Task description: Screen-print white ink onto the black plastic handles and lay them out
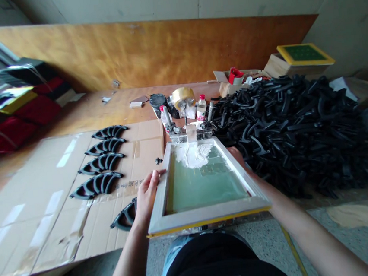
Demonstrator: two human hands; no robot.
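Observation:
A screen-printing frame point(207, 216) with pale wooden sides and a green mesh is tilted up in front of me, hinged at a metal clamp point(188, 133) at its far end. White ink point(194, 154) lies on the mesh near the clamp. My left hand point(146, 196) grips the frame's left side, thumb on top. My right hand point(237, 154) is at the frame's right side, mostly hidden behind it. A black curved plastic part point(124, 215) lies just left of my left hand.
Several black curved parts point(103, 162) lie in a column on flattened cardboard point(31, 213) at left. A big heap of the same parts point(300, 127) fills the right. Tape roll point(182, 97), bottles point(201, 107) and a second framed screen point(304, 54) stand behind.

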